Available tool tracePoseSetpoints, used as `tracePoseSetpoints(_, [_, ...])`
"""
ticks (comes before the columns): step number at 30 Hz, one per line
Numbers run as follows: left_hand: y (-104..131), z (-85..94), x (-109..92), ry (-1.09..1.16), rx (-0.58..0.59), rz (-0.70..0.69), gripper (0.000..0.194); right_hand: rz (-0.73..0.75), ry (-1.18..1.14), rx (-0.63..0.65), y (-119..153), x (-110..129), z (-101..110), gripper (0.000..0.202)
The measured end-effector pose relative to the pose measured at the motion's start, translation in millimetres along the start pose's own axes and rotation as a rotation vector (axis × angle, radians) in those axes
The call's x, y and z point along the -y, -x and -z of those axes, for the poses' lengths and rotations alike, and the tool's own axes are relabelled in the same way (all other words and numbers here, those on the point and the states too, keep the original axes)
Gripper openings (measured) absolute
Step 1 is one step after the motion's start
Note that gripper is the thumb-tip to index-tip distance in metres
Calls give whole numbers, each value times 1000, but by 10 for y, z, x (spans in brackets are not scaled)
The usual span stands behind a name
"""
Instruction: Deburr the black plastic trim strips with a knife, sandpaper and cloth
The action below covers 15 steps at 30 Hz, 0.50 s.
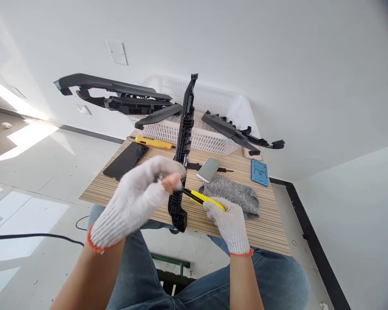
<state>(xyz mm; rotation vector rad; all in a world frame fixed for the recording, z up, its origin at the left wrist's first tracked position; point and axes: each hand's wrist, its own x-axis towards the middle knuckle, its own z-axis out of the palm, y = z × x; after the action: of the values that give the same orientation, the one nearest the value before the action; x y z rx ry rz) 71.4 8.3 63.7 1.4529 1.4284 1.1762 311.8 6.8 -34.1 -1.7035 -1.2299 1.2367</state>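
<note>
A long black plastic part [185, 129] stands lengthwise before me, its ribbed inner side showing and its lower end past the table's front edge. My left hand [140, 198], in a white glove with a bare thumb tip, is curled in front of the part's lower half; whether its fingers grip the part is hidden. Wrapped in my gloved right hand [225, 219] is a yellow and black utility knife [208, 199], pointing left toward the part. The knife's tip lies close to my left thumb. Under and behind the knife rests a grey cloth [234, 193].
On the wooden table [261, 224] lie a black phone [126, 160], a yellow tool [153, 142], a grey-white block [208, 169] and a blue card [259, 172]. Behind, a white basket [207, 140] bears several black parts [228, 129], some jutting over its left and right sides.
</note>
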Motion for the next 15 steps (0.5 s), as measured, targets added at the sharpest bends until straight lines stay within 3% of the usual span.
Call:
tracePoseSetpoints(3, [-153,1,331,-27,-42,120,62,-12,-7,14,-14,-33,-6,45])
tracePoseSetpoints(5, [-191,-18,537,74,146,212,71,-12,-1,13,-20,-50,-7,46])
tracePoseSetpoints(7, [-205,-57,661,163,368,201,65,-14,-11,11,-24,-55,-9,47])
tracePoseSetpoints(9, [-226,-103,698,93,476,191,49,-25,-45,13,-28,-47,-11,46])
tracePoseSetpoints(12, [-292,-166,666,-60,493,195,34,-73,-166,1,-30,-11,2,43])
tracePoseSetpoints(15, [-350,-242,646,25,511,158,31,-91,-317,-32,-18,43,43,35])
